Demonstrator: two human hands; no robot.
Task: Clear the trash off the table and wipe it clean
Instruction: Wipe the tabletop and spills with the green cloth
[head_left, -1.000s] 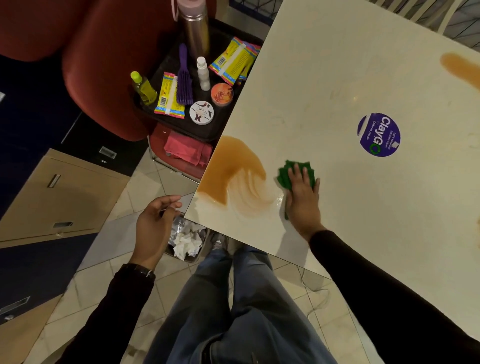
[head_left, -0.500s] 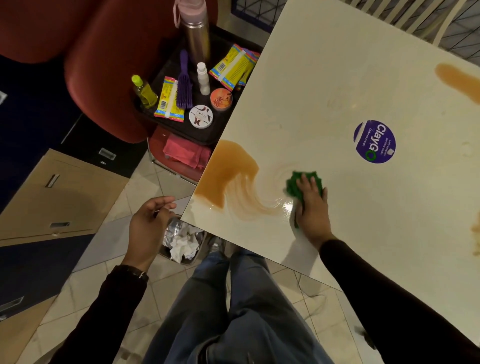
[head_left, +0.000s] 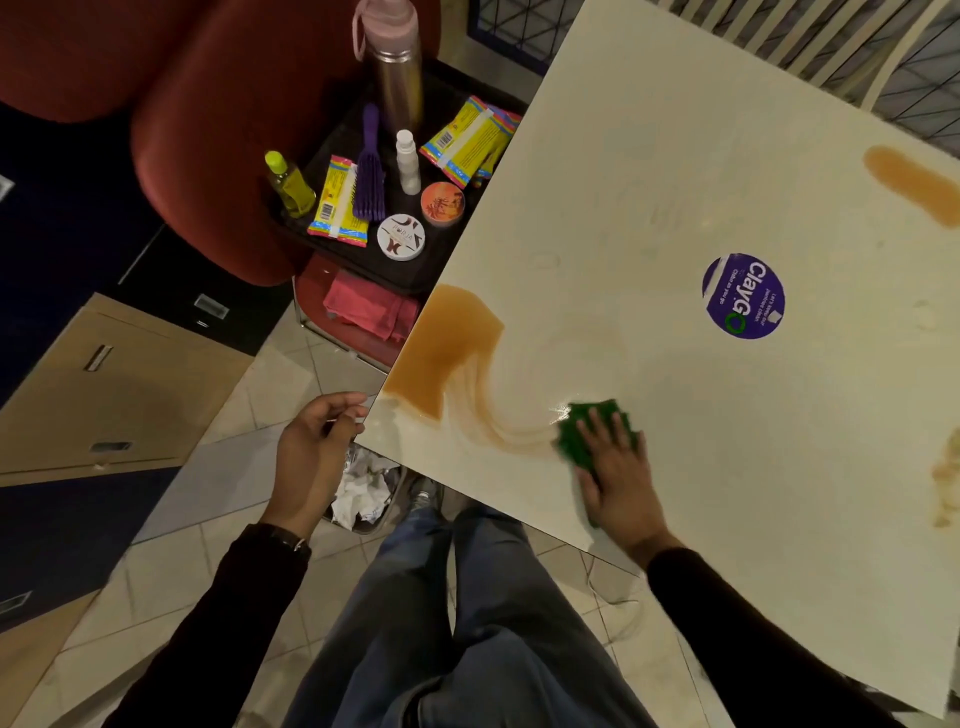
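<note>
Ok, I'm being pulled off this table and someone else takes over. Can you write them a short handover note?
Right hand lies flat on the green cloth, pressing it to the table. Left hand hangs off the table's near corner, loosely curled, holding nothing.
Done: no trash on the table; crumpled paper sits in the bin below. The big brown spill is partly smeared.
Left: the rest of that spill, the brown streak at the far side, the faint stain at the right edge.

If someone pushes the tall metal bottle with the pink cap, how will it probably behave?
The bottle stands tall and narrow, so it would probably tip rather than slide. Its smooth round body would likely roll once down.
</note>
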